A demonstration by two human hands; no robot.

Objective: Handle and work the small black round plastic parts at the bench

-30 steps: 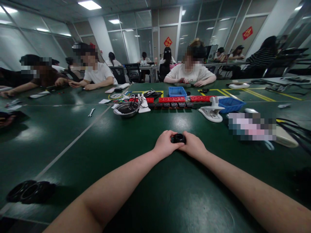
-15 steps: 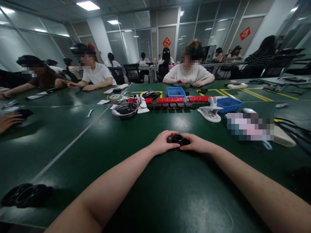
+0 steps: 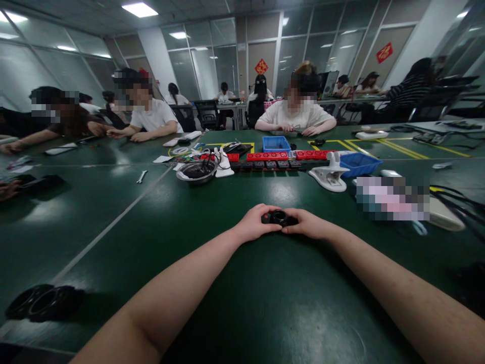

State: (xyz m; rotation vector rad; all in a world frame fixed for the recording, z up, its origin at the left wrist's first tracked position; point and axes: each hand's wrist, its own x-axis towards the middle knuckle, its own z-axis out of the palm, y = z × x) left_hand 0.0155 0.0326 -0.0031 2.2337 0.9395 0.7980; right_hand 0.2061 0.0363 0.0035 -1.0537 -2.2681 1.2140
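Observation:
Between my two hands is a small black part with a round ring-shaped opening [image 3: 279, 217], resting on or just over the green table [image 3: 235, 283]. My left hand [image 3: 257, 222] grips its left side, thumb in front and fingers behind. On its right side my right hand [image 3: 305, 224] holds it in the same way, the thumbs almost meeting at the front. A dark piece with a small reddish spot shows inside the curl of my left hand. The fingers hide much of the part, and its exact kind cannot be made out.
Two black ring-shaped parts [image 3: 45, 302] lie at the lower left. Beyond my hands are a metal bowl [image 3: 197, 172], a white clamp stand [image 3: 329, 173], red power strips [image 3: 267, 156] and blue bins [image 3: 358, 164]. A wrench [image 3: 142, 176] lies left. People sit across the table.
My hands keep the same hold on the black part. The whole view has shifted slightly. At the far left, another person's hand has drawn back toward the edge.

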